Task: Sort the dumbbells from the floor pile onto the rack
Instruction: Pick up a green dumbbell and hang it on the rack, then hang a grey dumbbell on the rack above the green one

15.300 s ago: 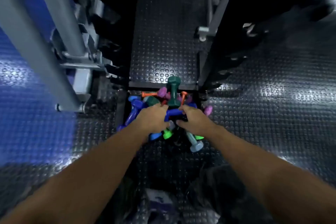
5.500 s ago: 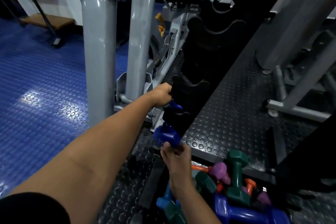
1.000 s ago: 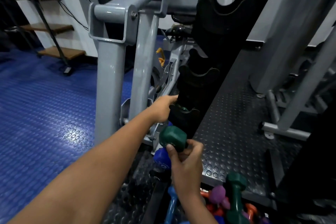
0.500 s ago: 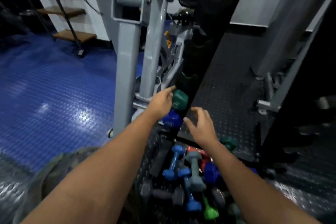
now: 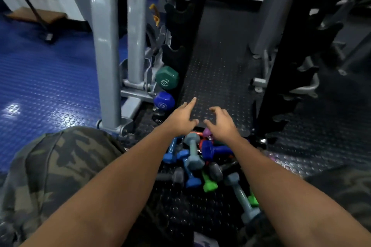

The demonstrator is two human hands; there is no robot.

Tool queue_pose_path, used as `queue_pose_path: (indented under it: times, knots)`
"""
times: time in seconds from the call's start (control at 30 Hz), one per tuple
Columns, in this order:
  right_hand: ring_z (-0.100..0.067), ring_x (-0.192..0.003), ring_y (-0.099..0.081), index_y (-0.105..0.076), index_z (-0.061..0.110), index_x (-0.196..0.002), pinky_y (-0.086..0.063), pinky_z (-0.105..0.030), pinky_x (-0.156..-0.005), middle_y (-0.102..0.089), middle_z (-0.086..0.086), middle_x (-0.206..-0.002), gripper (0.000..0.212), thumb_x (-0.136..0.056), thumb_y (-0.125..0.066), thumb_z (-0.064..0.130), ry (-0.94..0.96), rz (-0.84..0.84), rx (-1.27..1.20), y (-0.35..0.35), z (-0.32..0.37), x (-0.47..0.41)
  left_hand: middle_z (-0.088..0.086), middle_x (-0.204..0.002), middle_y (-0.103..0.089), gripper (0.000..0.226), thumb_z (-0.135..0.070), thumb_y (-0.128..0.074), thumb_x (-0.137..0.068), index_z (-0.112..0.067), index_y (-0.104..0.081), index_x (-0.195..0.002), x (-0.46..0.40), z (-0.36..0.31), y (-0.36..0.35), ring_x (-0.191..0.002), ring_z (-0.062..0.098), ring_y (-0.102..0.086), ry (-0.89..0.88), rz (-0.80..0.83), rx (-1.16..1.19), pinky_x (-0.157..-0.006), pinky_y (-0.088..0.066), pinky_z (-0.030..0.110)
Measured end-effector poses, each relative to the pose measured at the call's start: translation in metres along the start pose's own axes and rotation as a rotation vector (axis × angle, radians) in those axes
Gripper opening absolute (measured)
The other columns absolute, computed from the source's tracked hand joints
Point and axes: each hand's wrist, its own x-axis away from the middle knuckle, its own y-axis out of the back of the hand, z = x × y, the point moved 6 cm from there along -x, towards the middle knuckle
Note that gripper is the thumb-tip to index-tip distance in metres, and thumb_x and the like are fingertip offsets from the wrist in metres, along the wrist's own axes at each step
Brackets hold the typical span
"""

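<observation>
A pile of small coloured dumbbells (image 5: pixel 197 159) lies on the black studded floor between my forearms: blue, grey-blue, green, purple, orange and dark grey ones. The black upright rack (image 5: pixel 180 32) stands beyond it. In its low cradles sit a dark green dumbbell (image 5: pixel 167 77), a blue dumbbell (image 5: pixel 163 100) below it, and a black one (image 5: pixel 159 116) at the bottom. My left hand (image 5: pixel 181 119) hovers over the far end of the pile with fingers spread and holds nothing. My right hand (image 5: pixel 220 122) hovers beside it, fingers loosely curved and empty.
A grey steel machine frame (image 5: pixel 106 50) stands to the left of the rack, with blue floor matting (image 5: pixel 40 78) beyond it. A second black rack post (image 5: pixel 289 50) rises on the right. My camouflage-clad knee (image 5: pixel 54 166) fills the lower left.
Both hands have come away from the rack and now hang over the pile. The green dumbbell stays in its cradle. The view has tilted down toward the floor.
</observation>
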Motion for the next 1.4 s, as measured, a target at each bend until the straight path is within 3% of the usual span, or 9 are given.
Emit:
queue_pose_path:
  times: [0.2, 0.33, 0.57, 0.73, 0.87, 1.03, 1.13, 1.3, 1.4]
  knots:
    - [-0.026, -0.127, -0.053, -0.048, 0.02, -0.145, -0.042, -0.037, -0.106, -0.05, -0.007, -0.14, 0.054, -0.097, -0.068, 0.034, -0.065, 0.065, 0.011, -0.026, -0.033, 0.014, 0.016, -0.17, -0.02, 0.088, -0.036, -0.065, -0.098, -0.032, -0.008, -0.166, -0.008, 0.019, -0.029, -0.158, 0.029, -0.019, 0.063, 0.115, -0.126, -0.126, -0.023, 0.036]
    - [-0.027, -0.12, -0.056, -0.05, 0.018, -0.14, -0.046, -0.04, -0.103, -0.054, -0.008, -0.132, 0.052, -0.096, -0.07, 0.038, -0.019, 0.106, 0.033, -0.053, -0.035, 0.016, 0.016, -0.165, -0.032, 0.085, -0.033, -0.066, -0.097, -0.023, -0.018, -0.166, -0.007, 0.042, -0.036, -0.151, 0.03, -0.033, 0.115, 0.149, -0.157, -0.122, -0.03, 0.034]
    - [-0.034, -0.13, -0.055, -0.044, 0.024, -0.146, -0.049, -0.049, -0.104, -0.046, -0.008, -0.144, 0.06, -0.094, -0.07, 0.04, 0.097, 0.425, 0.171, -0.142, -0.014, 0.032, 0.022, -0.142, -0.06, 0.077, -0.034, -0.065, -0.089, -0.032, -0.033, -0.159, 0.023, 0.132, -0.059, -0.13, 0.039, -0.057, 0.396, 0.145, -0.182, -0.108, -0.048, 0.041]
    - [-0.033, -0.13, -0.053, -0.042, 0.023, -0.145, -0.051, -0.048, -0.1, -0.046, -0.006, -0.141, 0.061, -0.094, -0.072, 0.04, 0.166, 0.559, 0.266, -0.189, -0.011, 0.032, 0.022, -0.151, -0.048, 0.08, -0.035, -0.057, -0.093, -0.036, -0.019, -0.163, 0.043, 0.177, -0.088, -0.133, 0.041, -0.053, 0.519, 0.237, -0.239, -0.109, -0.047, 0.047]
    - [-0.037, -0.128, -0.054, -0.044, 0.016, -0.14, -0.049, -0.046, -0.102, -0.051, -0.013, -0.137, 0.068, -0.087, -0.077, 0.042, 0.274, 0.659, 0.389, -0.218, -0.002, 0.029, 0.021, -0.164, -0.026, 0.094, -0.041, -0.062, -0.084, -0.033, -0.012, -0.163, 0.067, 0.22, -0.104, -0.15, 0.041, -0.031, 0.658, 0.294, -0.258, -0.118, -0.037, 0.054]
    - [-0.035, -0.13, -0.052, -0.037, 0.02, -0.149, -0.032, -0.054, -0.114, -0.052, -0.012, -0.14, 0.095, -0.072, -0.089, 0.044, 0.43, 0.893, 0.808, -0.256, -0.013, 0.052, 0.023, -0.154, -0.04, 0.089, -0.028, -0.066, -0.09, -0.025, -0.013, -0.162, 0.104, 0.25, -0.124, -0.141, 0.044, -0.043, 0.814, 0.422, -0.234, -0.113, -0.044, 0.051]
    - [-0.034, -0.133, -0.05, -0.028, 0.018, -0.157, -0.019, -0.059, -0.121, -0.05, -0.012, -0.144, 0.103, -0.076, -0.087, 0.042, 0.456, 0.9, 0.939, -0.27, -0.025, 0.059, 0.024, -0.144, -0.05, 0.088, -0.02, -0.068, -0.091, -0.023, -0.012, -0.159, 0.11, 0.26, -0.134, -0.131, 0.043, -0.053, 0.85, 0.375, -0.158, -0.107, -0.049, 0.05]
    - [-0.033, -0.121, -0.06, -0.05, 0.019, -0.142, -0.018, -0.059, -0.119, -0.058, -0.013, -0.135, 0.049, -0.096, -0.063, 0.026, 0.441, 0.795, 0.95, -0.274, -0.025, 0.056, 0.017, -0.142, -0.057, 0.085, -0.026, -0.07, -0.093, -0.026, -0.019, -0.162, 0.102, 0.267, -0.136, -0.131, 0.036, -0.056, 0.782, 0.342, -0.151, -0.108, -0.048, 0.043]
    - [-0.03, -0.113, -0.063, -0.056, 0.02, -0.136, -0.022, -0.056, -0.115, -0.06, -0.011, -0.126, 0.048, -0.091, -0.068, 0.031, 0.458, 0.796, 0.941, -0.273, -0.021, 0.055, 0.014, -0.134, -0.062, 0.072, -0.021, -0.063, -0.092, -0.03, -0.031, -0.156, 0.104, 0.268, -0.132, -0.122, 0.034, -0.062, 0.781, 0.306, -0.123, -0.103, -0.052, 0.042]
